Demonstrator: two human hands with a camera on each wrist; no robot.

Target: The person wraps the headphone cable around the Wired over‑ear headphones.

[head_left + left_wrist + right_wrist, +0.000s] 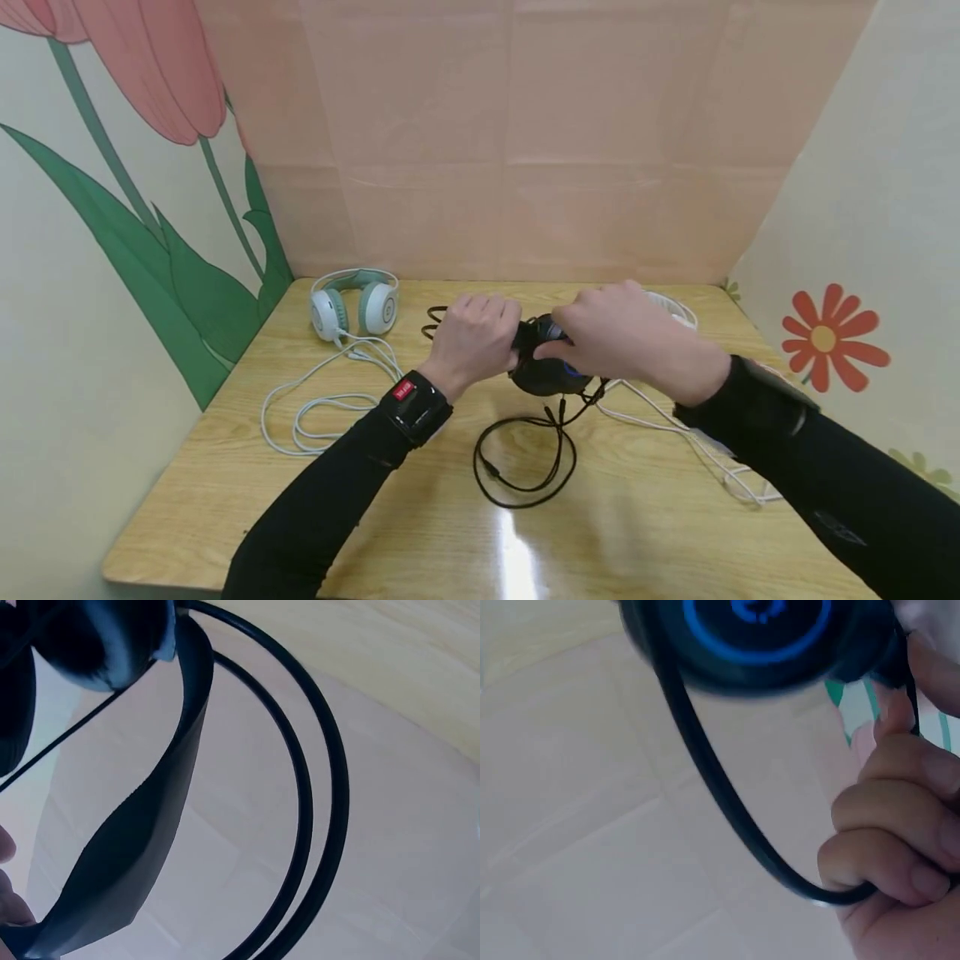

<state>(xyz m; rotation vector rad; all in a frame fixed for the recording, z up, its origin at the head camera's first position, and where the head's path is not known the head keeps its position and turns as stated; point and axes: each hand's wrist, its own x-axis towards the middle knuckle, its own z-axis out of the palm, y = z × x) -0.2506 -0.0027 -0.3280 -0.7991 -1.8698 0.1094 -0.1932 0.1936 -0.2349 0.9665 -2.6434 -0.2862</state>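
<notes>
Black over-ear headphones (547, 381) are held up in front of me by both hands, partly covered by them in the head view. My left hand (478, 337) grips the headband side; the left wrist view shows its fingertips at the end of the dark inner strap (150, 817), beside the thin outer frame tubes (340, 787). My right hand (626, 333) has its thumb over an ear cup. In the right wrist view its fingers (885, 844) curl round the frame tube (712, 780), close to an ear cup with a blue ring (757, 656). A looped black cable (517, 506) lies below.
White-and-mint headphones (378, 308) stand at the back left of the wooden table (420, 533), their pale cable (288, 451) coiled in front. Behind my right hand another white headband (678, 307) partly shows, with a white cable (705, 462) running forward. Walls border the back and sides.
</notes>
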